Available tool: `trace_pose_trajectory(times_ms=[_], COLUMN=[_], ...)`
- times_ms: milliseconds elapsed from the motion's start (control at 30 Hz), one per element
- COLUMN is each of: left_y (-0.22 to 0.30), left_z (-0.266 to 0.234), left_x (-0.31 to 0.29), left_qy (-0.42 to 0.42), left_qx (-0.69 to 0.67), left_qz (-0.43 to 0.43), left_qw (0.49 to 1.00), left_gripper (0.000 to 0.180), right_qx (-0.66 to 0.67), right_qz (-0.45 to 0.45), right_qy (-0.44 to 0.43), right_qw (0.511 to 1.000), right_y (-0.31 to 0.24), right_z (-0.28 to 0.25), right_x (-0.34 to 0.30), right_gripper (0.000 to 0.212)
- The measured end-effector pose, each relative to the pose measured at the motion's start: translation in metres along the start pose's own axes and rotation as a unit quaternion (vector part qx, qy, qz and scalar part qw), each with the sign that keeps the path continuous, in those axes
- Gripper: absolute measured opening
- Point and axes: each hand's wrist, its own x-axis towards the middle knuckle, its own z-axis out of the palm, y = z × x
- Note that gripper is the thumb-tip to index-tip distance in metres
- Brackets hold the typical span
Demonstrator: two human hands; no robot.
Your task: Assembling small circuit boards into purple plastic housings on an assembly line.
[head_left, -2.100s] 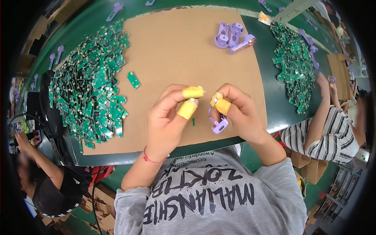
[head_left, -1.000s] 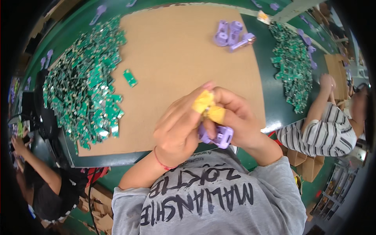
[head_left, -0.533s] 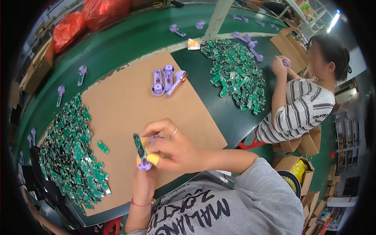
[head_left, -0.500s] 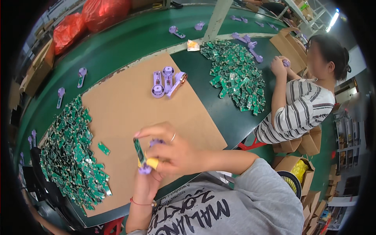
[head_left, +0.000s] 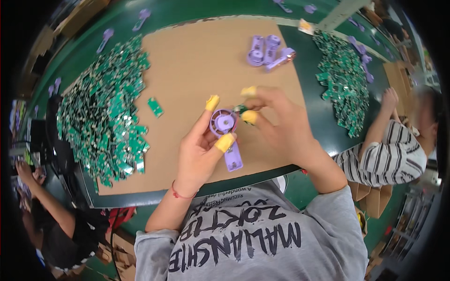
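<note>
My left hand grips a purple handheld-fan housing, its round slotted head up and its handle pointing toward me. Yellow covers wrap the thumb and a fingertip of this hand. Just right of the round head, my right hand pinches a small green circuit board between yellow-covered fingertips. The board is close to the head's rim; whether they touch I cannot tell. Left of the hands, a single green circuit board lies on the cardboard sheet.
A large heap of green circuit boards covers the sheet's left side. Several purple housings lie at its far right. Another board heap is on the dark table, near a co-worker in a striped top. Another person sits at the left.
The view has swung, so the table sits differently in it. My hands have drawn apart; the housing's round head now shows, and the board has come to its right side.
</note>
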Motion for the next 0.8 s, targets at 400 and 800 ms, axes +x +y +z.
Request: trace_pose_trajectory(times_ms=[400, 800], left_y=[-0.004, 0.006], left_z=[-0.008, -0.004], left_x=[0.000, 0.000], left_qy=[0.032, 0.068], left_qx=[0.066, 0.029], left_qz=[0.109, 0.068], left_qw=[0.991, 0.995], left_gripper=[0.052, 0.048], right_qx=[0.385, 0.276], right_qz=[0.229, 0.157], right_qy=[-0.131, -0.076], right_qw=[0.884, 0.945], right_y=[-0.006, -0.006], right_z=[0.016, 0.022], right_x=[-0.019, -0.015], right_gripper=[0.022, 0.024])
